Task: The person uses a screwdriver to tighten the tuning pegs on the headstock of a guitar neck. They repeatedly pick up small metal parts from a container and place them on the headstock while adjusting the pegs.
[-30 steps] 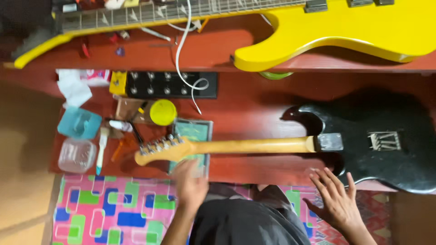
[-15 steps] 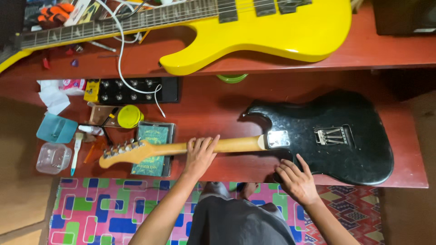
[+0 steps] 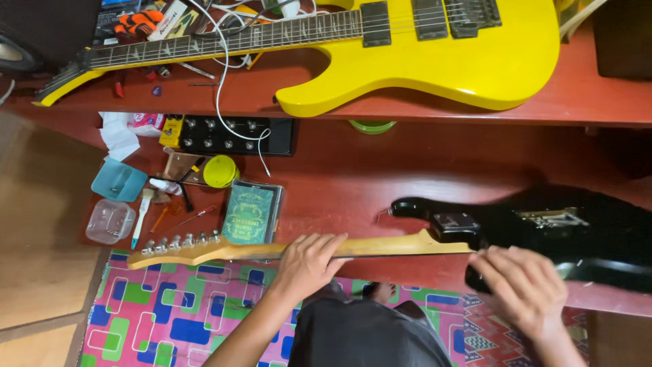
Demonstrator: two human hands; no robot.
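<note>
Between the hands lies a black electric guitar (image 3: 543, 234), face down: left hand (image 3: 309, 261) wraps its neck, right hand (image 3: 523, 289) grips the body edge, steadying it on the tabletop (image 3: 339, 170).

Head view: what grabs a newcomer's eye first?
The yellow guitar lying across the upper shelf. Below it, a black guitar rests face down on the red bench, left hand gripping its pale neck, right hand on the body's near edge.

Bare forearms, no sleeves, left hand (image 3: 307, 261), right hand (image 3: 524, 291), dark grey garment over lap
</note>
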